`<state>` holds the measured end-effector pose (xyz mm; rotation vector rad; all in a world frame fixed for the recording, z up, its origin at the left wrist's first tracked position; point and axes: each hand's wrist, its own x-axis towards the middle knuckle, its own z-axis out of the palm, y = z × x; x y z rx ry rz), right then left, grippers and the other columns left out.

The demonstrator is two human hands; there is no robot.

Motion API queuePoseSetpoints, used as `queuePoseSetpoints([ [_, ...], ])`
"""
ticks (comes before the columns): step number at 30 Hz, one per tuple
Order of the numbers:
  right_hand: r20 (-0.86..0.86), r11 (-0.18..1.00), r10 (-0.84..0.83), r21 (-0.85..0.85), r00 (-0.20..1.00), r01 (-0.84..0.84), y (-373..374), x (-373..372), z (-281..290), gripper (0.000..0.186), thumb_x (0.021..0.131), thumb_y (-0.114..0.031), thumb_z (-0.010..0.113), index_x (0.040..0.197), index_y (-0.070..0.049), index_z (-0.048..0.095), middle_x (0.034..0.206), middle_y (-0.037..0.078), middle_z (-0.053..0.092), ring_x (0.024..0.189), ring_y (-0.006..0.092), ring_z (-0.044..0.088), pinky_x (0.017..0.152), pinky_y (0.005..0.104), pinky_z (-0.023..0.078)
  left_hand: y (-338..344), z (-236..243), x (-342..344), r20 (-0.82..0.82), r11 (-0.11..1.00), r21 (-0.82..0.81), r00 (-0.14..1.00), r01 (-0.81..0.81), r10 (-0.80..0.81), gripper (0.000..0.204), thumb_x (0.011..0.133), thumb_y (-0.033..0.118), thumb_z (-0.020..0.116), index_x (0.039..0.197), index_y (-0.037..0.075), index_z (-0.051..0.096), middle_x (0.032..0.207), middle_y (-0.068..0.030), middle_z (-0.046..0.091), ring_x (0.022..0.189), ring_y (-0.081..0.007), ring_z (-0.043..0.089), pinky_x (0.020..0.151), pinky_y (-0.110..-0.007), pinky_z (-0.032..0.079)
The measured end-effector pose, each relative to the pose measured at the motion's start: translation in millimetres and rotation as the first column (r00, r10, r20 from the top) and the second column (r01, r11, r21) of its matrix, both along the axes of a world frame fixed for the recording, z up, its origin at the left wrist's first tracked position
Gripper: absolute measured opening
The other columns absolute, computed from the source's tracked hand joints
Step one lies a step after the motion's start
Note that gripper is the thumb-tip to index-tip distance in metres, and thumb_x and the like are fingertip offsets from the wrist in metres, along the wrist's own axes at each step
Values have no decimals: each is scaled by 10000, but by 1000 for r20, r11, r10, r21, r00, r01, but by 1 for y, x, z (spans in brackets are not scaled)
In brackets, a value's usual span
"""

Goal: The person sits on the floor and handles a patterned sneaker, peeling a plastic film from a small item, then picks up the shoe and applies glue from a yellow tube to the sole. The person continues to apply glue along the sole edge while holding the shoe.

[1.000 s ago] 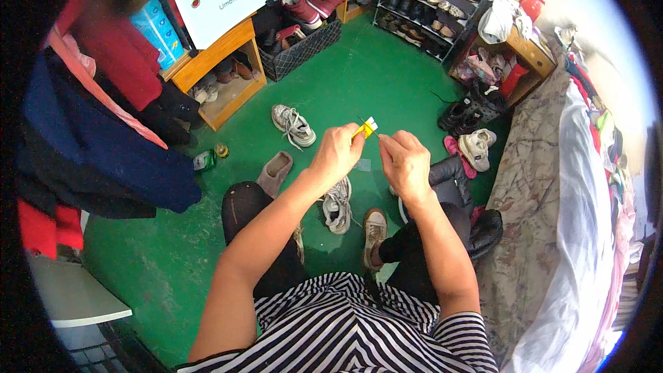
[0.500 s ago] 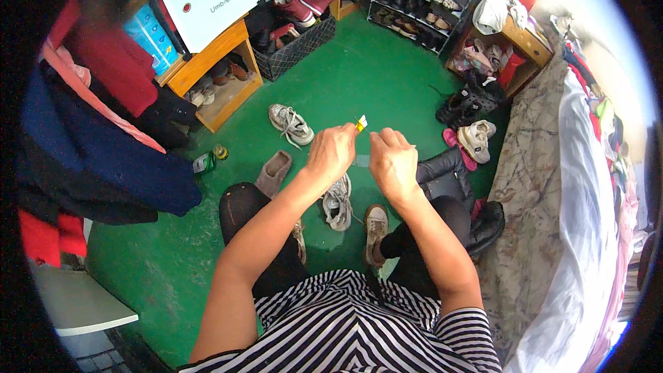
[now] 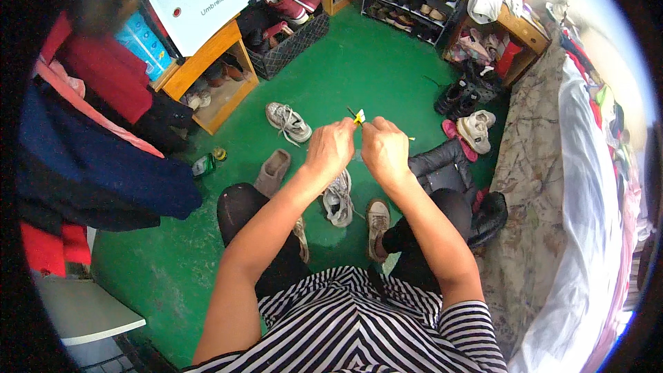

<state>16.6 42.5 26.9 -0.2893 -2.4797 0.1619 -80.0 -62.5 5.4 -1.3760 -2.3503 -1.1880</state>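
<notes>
My left hand (image 3: 330, 146) is closed, with a small yellow-and-white piece (image 3: 359, 117) standing out past its fingertips, a thin dark tip beside it. Close by, my right hand (image 3: 384, 150) is closed too; a thin yellow end (image 3: 411, 139) sticks out on its far side, and the rest of that item is hidden in the fingers. Below them on the floor lies a grey lace-up sneaker (image 3: 338, 200), between my feet. A second sneaker (image 3: 288, 123) lies farther off to the left, above a greyish slipper-like piece (image 3: 273, 171).
A small green bottle (image 3: 204, 165) lies left on the green floor. A black padded jacket (image 3: 442, 169) lies by my right knee. Pale shoes (image 3: 476, 131) lie beyond it, near a patterned bed cover (image 3: 528, 179). A shoe rack (image 3: 418, 0) and black crate (image 3: 290, 48) stand at the back.
My right hand has moved left, and the two hands are now almost together. A thin dark tip shows beside the yellow-and-white piece. The view has shifted slightly.
</notes>
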Motion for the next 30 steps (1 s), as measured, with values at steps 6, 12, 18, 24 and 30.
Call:
queuePoseSetpoints([
  [6, 13, 1000, 1, -25, 1000, -1, 0, -2, -4, 50, 726, -48, 588, 680, -42, 570, 720, 126, 561, 704, 318, 620, 603, 430, 511, 0, -7, -13, -14, 998, 62, 1000, -13, 14, 115, 895, 73, 572, 805, 18, 526, 698, -216, 592, 670, -432, 606, 567, -501, 463],
  [12, 41, 997, -56, -47, 998, 58, 17, -4, -32, 35, 693, -61, 608, 661, -50, 615, 742, 137, 607, 697, 327, 640, 607, 423, 522, 5, 0, 4, -42, 994, 110, 999, 17, -12, 113, 893, 70, 550, 792, 21, 537, 704, -198, 609, 673, -403, 622, 576, -475, 482],
  [18, 212, 971, -220, -44, 952, 234, 45, 15, -50, 119, 757, -146, 621, 666, -84, 667, 735, 132, 631, 672, 320, 665, 595, 435, 536, -13, 22, -31, 534, 965, 218, 845, -149, 10, 250, 995, 200, 497, 943, -4, 630, 710, -111, 659, 612, -177, 647, 561, -318, 505],
  [24, 182, 836, -393, -337, 901, 433, 85, 21, -45, 173, 866, -199, 588, 899, -104, 729, 943, 170, 684, 844, 379, 665, 745, 462, 529, -25, 12, -40, 710, 912, 397, 663, -101, -236, 336, 1028, 241, 429, 1067, -48, 597, 879, -135, 693, 735, -178, 675, 679, -284, 535],
  [30, 342, 629, -503, -484, 793, 608, 166, 48, -122, 229, 802, -199, 636, 972, -77, 730, 914, 167, 708, 887, 329, 682, 766, 424, 531, -26, 13, -46, 777, 857, 501, 497, -116, -387, 362, 1036, 227, 402, 1196, -60, 553, 1020, -172, 677, 891, -211, 680, 822, -304, 542],
])
